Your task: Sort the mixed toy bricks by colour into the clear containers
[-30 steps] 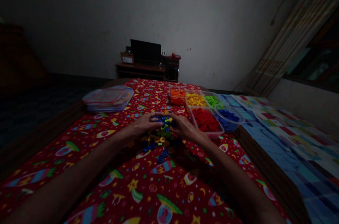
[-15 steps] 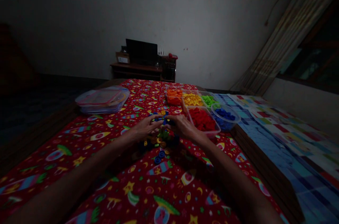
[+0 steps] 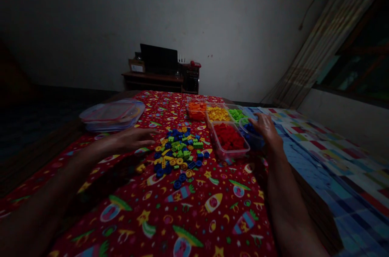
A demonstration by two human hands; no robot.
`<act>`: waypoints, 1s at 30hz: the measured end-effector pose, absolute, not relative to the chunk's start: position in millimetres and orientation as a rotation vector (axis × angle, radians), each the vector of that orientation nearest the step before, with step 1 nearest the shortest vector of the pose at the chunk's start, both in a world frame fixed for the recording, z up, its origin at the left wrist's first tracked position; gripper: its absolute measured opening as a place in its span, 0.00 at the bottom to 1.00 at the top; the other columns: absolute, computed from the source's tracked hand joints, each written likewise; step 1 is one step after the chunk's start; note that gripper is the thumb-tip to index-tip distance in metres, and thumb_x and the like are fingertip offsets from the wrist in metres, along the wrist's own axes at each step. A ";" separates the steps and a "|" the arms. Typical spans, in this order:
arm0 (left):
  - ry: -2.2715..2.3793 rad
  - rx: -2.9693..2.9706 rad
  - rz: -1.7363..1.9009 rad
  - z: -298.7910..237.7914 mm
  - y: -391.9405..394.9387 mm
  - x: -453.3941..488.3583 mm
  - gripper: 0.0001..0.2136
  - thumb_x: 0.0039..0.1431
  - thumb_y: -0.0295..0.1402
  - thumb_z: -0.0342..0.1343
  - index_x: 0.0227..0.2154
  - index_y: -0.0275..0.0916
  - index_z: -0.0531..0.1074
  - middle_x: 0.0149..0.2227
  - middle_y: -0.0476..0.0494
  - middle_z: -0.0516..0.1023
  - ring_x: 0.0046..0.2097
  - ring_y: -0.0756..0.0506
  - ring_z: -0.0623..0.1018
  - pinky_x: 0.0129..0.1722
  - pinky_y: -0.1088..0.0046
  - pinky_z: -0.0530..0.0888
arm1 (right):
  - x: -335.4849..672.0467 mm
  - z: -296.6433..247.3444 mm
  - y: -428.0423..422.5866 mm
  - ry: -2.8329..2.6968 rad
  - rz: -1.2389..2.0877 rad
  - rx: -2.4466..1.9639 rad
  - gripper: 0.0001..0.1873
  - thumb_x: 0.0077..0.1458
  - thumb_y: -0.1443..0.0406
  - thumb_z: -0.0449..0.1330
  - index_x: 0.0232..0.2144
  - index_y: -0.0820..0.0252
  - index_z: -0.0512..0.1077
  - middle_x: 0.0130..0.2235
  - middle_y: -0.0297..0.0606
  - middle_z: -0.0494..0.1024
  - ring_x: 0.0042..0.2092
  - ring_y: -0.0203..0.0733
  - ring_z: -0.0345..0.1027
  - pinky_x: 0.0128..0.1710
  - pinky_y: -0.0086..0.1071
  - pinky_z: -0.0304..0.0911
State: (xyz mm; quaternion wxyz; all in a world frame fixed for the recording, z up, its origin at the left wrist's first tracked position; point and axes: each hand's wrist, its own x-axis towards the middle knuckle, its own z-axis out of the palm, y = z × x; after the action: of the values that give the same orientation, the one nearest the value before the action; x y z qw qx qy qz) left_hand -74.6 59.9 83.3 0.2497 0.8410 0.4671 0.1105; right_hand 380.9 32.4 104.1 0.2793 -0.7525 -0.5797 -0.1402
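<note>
My left hand (image 3: 133,139) hovers at the left of a mixed pile of toy building bricks (image 3: 179,149), its fingers stretched out with nothing seen in them. The pile holds green, blue and yellow pieces, some of them round like wheels. One yellow brick (image 3: 140,168) lies apart, below my left hand. Over the right side of a round clear tub of blue bricks (image 3: 251,128) is my right hand (image 3: 266,127), fingers bent and apart. It partly covers the tub, and I see nothing held in it.
Clear boxes hold red bricks (image 3: 227,136), yellow bricks (image 3: 218,113), orange bricks (image 3: 197,110) and green bricks (image 3: 236,115). Stacked clear lids (image 3: 112,114) lie at the left on the red patterned cloth (image 3: 194,216). A desk with a monitor (image 3: 159,58) stands by the wall.
Both hands have moved apart from over the pile, which now shows. My left hand went left; my right hand went right to the blue bricks' tub. The view has shifted slightly.
</note>
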 end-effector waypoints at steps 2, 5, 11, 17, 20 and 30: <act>1.299 2.311 0.205 81.3 58.4 -78.0 0.29 0.51 0.51 0.53 0.52 0.37 0.70 0.46 0.40 0.79 0.45 0.39 0.77 0.45 0.67 0.73 | 372.1 108.8 32.2 -1.564 -0.391 -1.944 0.18 0.55 0.63 0.57 0.46 0.68 0.73 0.45 0.54 0.76 0.47 0.51 0.69 0.48 0.40 0.60; 1.337 2.351 0.078 77.0 52.5 -79.3 0.29 0.54 0.50 0.51 0.54 0.38 0.67 0.45 0.40 0.79 0.44 0.40 0.77 0.43 0.68 0.73 | 332.7 118.7 27.9 -1.779 -0.218 -1.698 0.13 0.57 0.65 0.54 0.41 0.64 0.74 0.39 0.46 0.79 0.39 0.43 0.72 0.40 0.33 0.64; 1.401 2.477 -0.016 56.7 8.1 -83.4 0.33 0.49 0.51 0.56 0.58 0.44 0.62 0.53 0.39 0.72 0.50 0.37 0.74 0.45 0.67 0.72 | 241.2 95.9 -3.0 -2.516 0.076 -1.468 0.13 0.56 0.64 0.58 0.43 0.62 0.73 0.39 0.44 0.78 0.39 0.40 0.71 0.38 0.29 0.63; 1.428 2.655 0.281 6.1 -46.2 -61.1 0.39 0.52 0.56 0.52 0.63 0.43 0.52 0.57 0.32 0.64 0.54 0.34 0.69 0.49 0.59 0.70 | 225.5 48.9 -8.0 -2.763 0.008 -1.447 0.17 0.57 0.63 0.59 0.47 0.65 0.70 0.46 0.49 0.74 0.49 0.46 0.67 0.48 0.35 0.61; 1.401 2.719 0.395 -8.4 -57.6 -39.1 0.36 0.55 0.56 0.49 0.64 0.46 0.49 0.59 0.32 0.61 0.55 0.34 0.69 0.48 0.58 0.71 | 229.0 40.5 -2.1 -2.748 0.048 -1.382 0.14 0.57 0.69 0.57 0.47 0.66 0.69 0.45 0.48 0.74 0.49 0.42 0.67 0.49 0.33 0.60; 1.380 2.746 0.566 3.4 0.6 -5.7 0.21 0.63 0.43 0.48 0.55 0.40 0.60 0.54 0.32 0.64 0.46 0.40 0.75 0.43 0.62 0.74 | 234.0 29.9 15.8 -2.573 0.083 -1.281 0.12 0.54 0.77 0.51 0.38 0.66 0.70 0.36 0.41 0.72 0.38 0.37 0.64 0.40 0.29 0.60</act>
State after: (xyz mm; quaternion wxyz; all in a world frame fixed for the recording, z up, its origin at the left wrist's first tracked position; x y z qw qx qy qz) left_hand -5.7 0.6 3.4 0.0083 0.8787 0.4415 0.1812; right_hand 234.0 15.8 29.9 0.1327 -0.4417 -0.8868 0.0287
